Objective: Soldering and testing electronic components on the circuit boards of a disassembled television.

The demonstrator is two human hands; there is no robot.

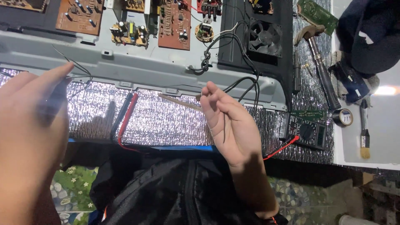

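Observation:
My left hand (pixel 33 125) is close to the camera and blurred at the left. Its fingers close on a dark slim tool (pixel 54 102), and thin black wires (pixel 77 66) run off from the fingertips. My right hand (pixel 229 125) is raised, palm towards me, over the silver foil mat (pixel 166 121). It pinches a thin black wire (pixel 223 131) that hangs down across the palm. A thin tan stick (pixel 179 102) points left from its fingertips. A red and a black probe (pixel 127 112) lie on the mat between my hands.
A black multimeter (pixel 306 132) with a red lead (pixel 281 148) sits at the right. Behind the mat a grey metal chassis (pixel 146 62) carries several circuit boards (pixel 174 23) and a black fan (pixel 264 37). A hammer (pixel 321 66), a tape roll (pixel 343 117) and a brush (pixel 365 137) lie at the far right.

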